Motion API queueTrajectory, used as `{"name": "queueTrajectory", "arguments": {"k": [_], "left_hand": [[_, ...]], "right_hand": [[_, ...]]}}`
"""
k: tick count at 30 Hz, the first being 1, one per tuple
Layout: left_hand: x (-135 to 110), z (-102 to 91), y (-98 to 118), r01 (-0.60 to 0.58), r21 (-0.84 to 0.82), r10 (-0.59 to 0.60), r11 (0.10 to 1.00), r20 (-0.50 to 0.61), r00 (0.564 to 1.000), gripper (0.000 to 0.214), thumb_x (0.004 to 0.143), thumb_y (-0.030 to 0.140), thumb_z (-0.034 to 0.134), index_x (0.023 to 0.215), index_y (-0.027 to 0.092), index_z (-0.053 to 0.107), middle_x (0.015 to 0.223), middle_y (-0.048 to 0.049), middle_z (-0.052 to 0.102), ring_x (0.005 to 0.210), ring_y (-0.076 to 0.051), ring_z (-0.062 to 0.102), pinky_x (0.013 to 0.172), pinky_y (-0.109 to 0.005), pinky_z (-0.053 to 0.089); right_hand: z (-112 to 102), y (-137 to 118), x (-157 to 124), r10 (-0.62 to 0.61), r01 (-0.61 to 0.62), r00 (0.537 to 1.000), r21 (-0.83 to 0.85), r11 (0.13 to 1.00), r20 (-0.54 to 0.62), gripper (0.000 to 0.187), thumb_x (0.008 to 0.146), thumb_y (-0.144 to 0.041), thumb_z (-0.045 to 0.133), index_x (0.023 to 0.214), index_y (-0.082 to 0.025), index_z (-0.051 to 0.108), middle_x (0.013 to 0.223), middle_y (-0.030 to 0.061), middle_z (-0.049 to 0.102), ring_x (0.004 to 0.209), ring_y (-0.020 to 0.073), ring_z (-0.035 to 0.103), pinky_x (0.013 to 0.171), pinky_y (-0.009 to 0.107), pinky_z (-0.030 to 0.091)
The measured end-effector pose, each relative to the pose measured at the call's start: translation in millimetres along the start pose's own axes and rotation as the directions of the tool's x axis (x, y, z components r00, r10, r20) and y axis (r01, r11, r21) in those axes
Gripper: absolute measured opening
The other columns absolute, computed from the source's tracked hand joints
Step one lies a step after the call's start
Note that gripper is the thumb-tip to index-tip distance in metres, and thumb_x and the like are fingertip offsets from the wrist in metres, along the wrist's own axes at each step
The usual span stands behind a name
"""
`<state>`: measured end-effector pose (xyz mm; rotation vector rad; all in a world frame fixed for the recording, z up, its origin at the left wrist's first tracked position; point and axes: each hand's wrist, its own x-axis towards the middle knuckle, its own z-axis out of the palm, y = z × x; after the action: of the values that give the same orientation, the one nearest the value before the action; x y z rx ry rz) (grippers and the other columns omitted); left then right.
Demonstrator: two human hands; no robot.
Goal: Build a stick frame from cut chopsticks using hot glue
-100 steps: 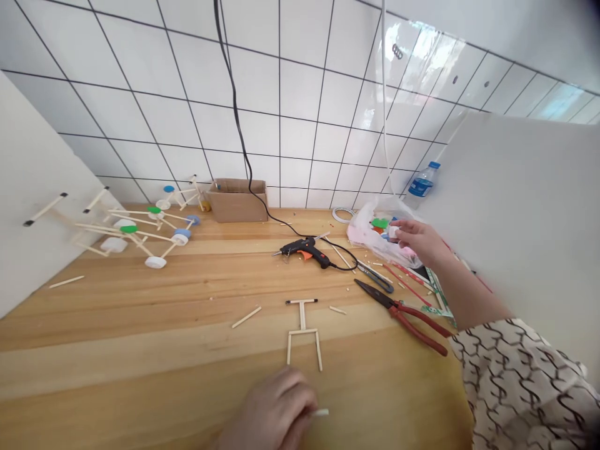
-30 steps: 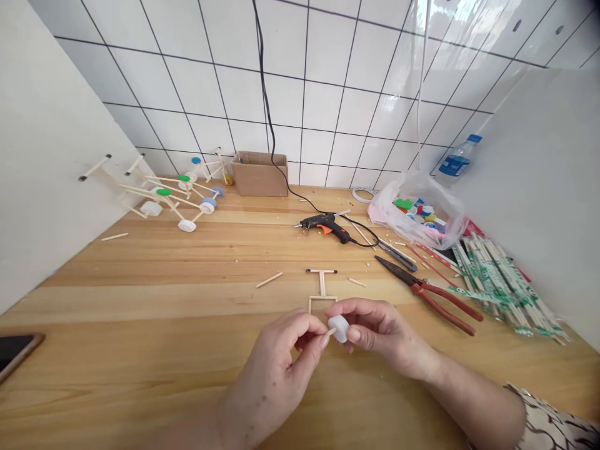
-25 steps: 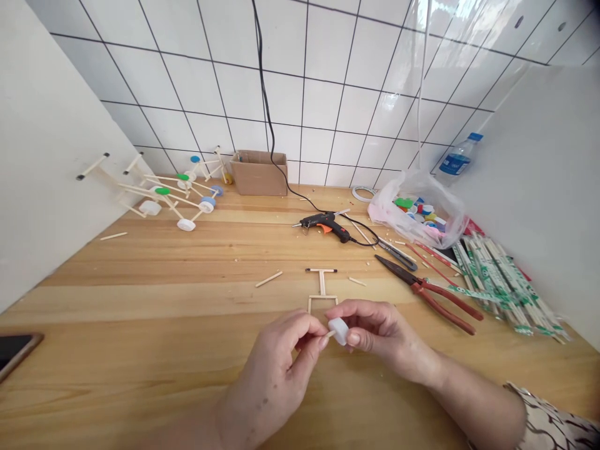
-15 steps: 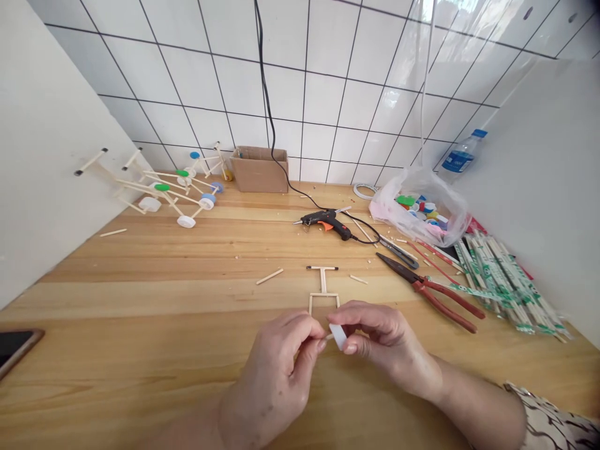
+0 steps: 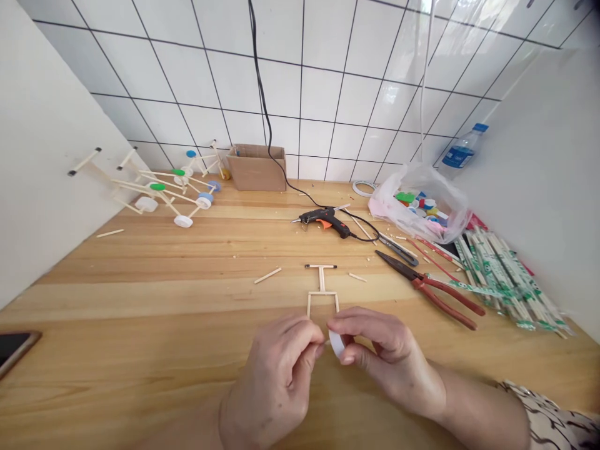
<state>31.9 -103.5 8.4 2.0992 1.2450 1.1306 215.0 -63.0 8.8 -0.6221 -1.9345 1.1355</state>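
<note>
Low over the near part of the wooden table, my left hand [image 5: 281, 369] pinches a short wooden stick between thumb and forefinger. Its tip meets a white bottle cap [image 5: 335, 343], which my right hand [image 5: 375, 350] grips by the edge. The two hands touch at the fingertips. Just beyond them lies a small frame of glued sticks [image 5: 322, 289], flat on the table.
A black glue gun [image 5: 325, 220] with its cord lies mid-table. Red-handled pliers [image 5: 429, 289], scissors, wrapped chopsticks [image 5: 506, 275] and a bag of coloured caps [image 5: 419, 209] sit at right. Stick-and-cap models [image 5: 162, 194] and a cardboard box [image 5: 257, 167] stand at the back left. A phone [image 5: 14, 350] lies at left.
My right hand came back from the bag with a white cap and met the left hand. Over the last second the cap has been turned edge-on against the stick.
</note>
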Motion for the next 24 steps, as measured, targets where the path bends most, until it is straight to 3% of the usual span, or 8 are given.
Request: {"name": "queueTrajectory", "arguments": {"k": [7,10,13,16,20,22,24], "left_hand": [[-3,1.2,-1,-0.087,0.115,0.090,0.990,-0.022,0.996,0.021,0.083,0.003,0.038,0.077,0.018,0.051,0.066,-0.0011,0.052,0.060,-0.014,0.047,0.056,-0.026,0.035],[-3,1.6,-1,-0.100,0.138,0.105,0.985,-0.030,0.994,0.021,0.083,0.004,0.038,0.076,0.018,0.052,0.064,-0.0011,0.052,0.059,-0.014,0.046,0.054,-0.026,0.035],[0,-0.2,1,-0.037,0.071,0.038,0.997,-0.007,0.999,0.021,0.085,0.006,0.039,0.072,0.019,0.049,0.061,0.0010,0.050,0.056,-0.012,0.047,0.053,-0.023,0.035],[3,-2.0,2,0.006,0.022,-0.006,1.000,0.008,1.000,0.021,0.086,0.008,0.040,0.069,0.019,0.047,0.060,0.0019,0.049,0.055,-0.012,0.048,0.053,-0.022,0.036],[0,-0.8,3,-0.065,0.074,0.066,0.995,-0.004,0.998,0.020,0.083,0.005,0.038,0.073,0.019,0.049,0.061,0.0003,0.050,0.056,-0.013,0.046,0.052,-0.024,0.035],[-2,1.0,4,-0.103,0.103,0.104,0.989,-0.004,0.995,0.021,0.081,0.005,0.037,0.073,0.018,0.051,0.062,-0.0010,0.051,0.056,-0.014,0.046,0.052,-0.025,0.035],[-2,2.3,4,-0.101,0.111,0.103,0.989,-0.010,0.995,0.023,0.081,0.005,0.036,0.072,0.018,0.052,0.063,-0.0021,0.053,0.058,-0.015,0.047,0.053,-0.026,0.036]], "right_hand": [[7,0,-4,0.155,-0.149,0.986,0.096,0.984,-0.063,0.022,0.082,-0.027,0.066,0.104,-0.024,0.068,0.075,0.0018,0.067,0.066,0.0135,0.059,0.063,0.026,0.051],[7,0,-2,0.042,-0.042,0.998,-0.002,0.999,-0.055,0.023,0.085,-0.026,0.063,0.108,-0.024,0.066,0.075,0.0027,0.067,0.065,0.0142,0.060,0.062,0.027,0.051],[5,-2,-1,-0.079,0.076,0.997,-0.148,0.986,-0.019,0.025,0.088,-0.025,0.058,0.113,-0.025,0.063,0.082,0.0059,0.069,0.070,0.0167,0.062,0.066,0.029,0.052],[5,-4,-2,-0.086,0.082,0.996,-0.181,0.980,-0.017,0.026,0.090,-0.029,0.056,0.114,-0.025,0.063,0.082,0.0064,0.068,0.070,0.0170,0.061,0.065,0.029,0.051],[11,-3,-6,0.146,-0.144,0.986,0.029,0.989,-0.075,0.021,0.084,-0.035,0.064,0.099,-0.022,0.069,0.067,0.0012,0.064,0.061,0.0135,0.057,0.060,0.026,0.050],[16,-2,-9,0.299,-0.282,0.952,0.193,0.940,-0.066,0.023,0.078,-0.038,0.069,0.092,-0.020,0.070,0.066,0.0004,0.064,0.061,0.0130,0.058,0.060,0.025,0.051],[19,-1,-9,0.374,-0.341,0.925,0.286,0.896,-0.069,0.023,0.076,-0.038,0.072,0.090,-0.019,0.070,0.067,0.0006,0.065,0.062,0.0125,0.059,0.060,0.024,0.052]]}}
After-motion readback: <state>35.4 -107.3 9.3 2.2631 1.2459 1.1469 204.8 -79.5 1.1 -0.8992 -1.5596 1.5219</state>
